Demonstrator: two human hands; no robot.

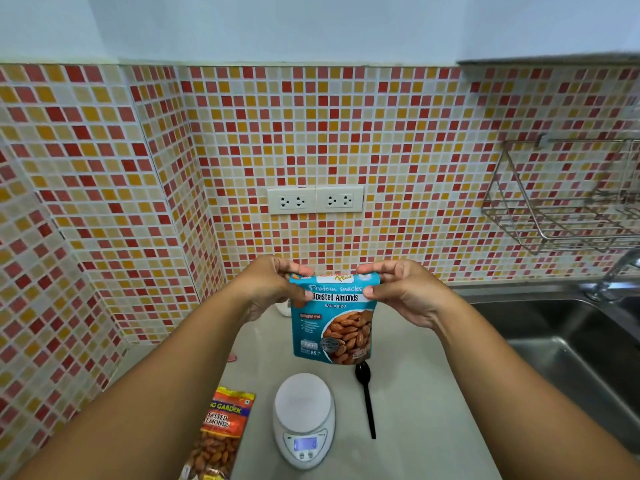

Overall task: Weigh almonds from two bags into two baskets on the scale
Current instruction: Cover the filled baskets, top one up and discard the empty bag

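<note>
Teal roasted almonds bag [334, 320], upright, almond pic, both hands gripping top

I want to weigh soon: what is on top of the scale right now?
Nothing sits on the scale; its white round plate is bare and no basket is in view. The teal bag is held above the counter by the left hand and right hand.

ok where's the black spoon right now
The black spoon lies on the counter, just right of the white scale and below the blue almond bag held up in both hands.
</note>
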